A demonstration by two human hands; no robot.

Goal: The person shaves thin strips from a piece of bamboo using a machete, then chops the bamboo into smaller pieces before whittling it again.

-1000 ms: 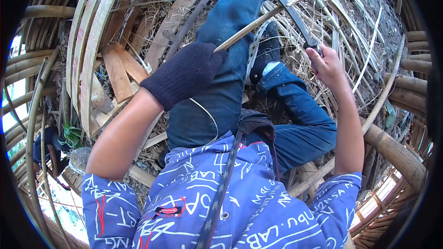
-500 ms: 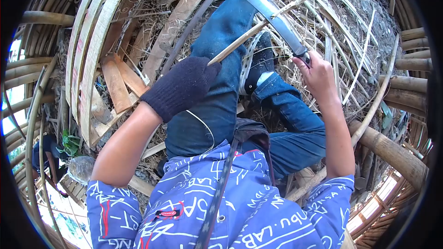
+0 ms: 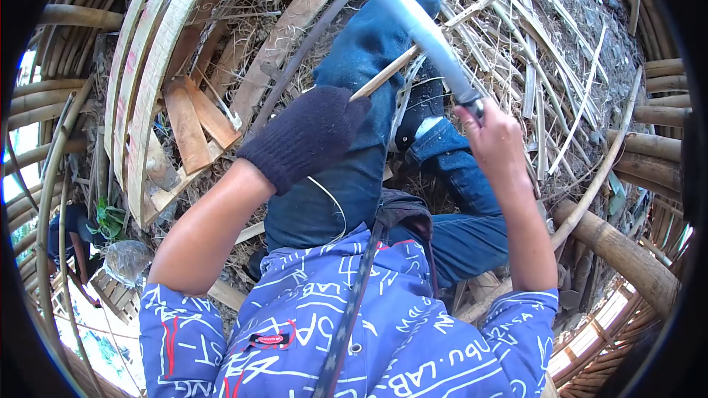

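My left hand [image 3: 306, 134], in a dark knitted glove, is closed round the near end of a thin bamboo stick [image 3: 385, 74]. The stick slants up and to the right over my jeans [image 3: 361, 44]. In my bare right hand [image 3: 495, 134] I grip the dark handle of a long machete [image 3: 420, 23], thumb along the handle. Its shiny blade, smeared by motion, crosses over the stick and reaches the top edge of the view. A shoe [image 3: 420, 107] of mine shows partly beneath the blade and stick.
Pale curved slats [image 3: 158, 81] stand at the left, with wood offcuts [image 3: 186, 129] beside them. Split strips [image 3: 527, 51] and shavings litter the ground at the right. A thick bamboo pole [image 3: 619, 250] lies at lower right. Another person [image 3: 72, 239] is far left, beyond bamboo bars.
My right hand has drawn the machete left and slightly toward me along the stick. The gloved left hand has shifted a little to the right, still holding the stick.
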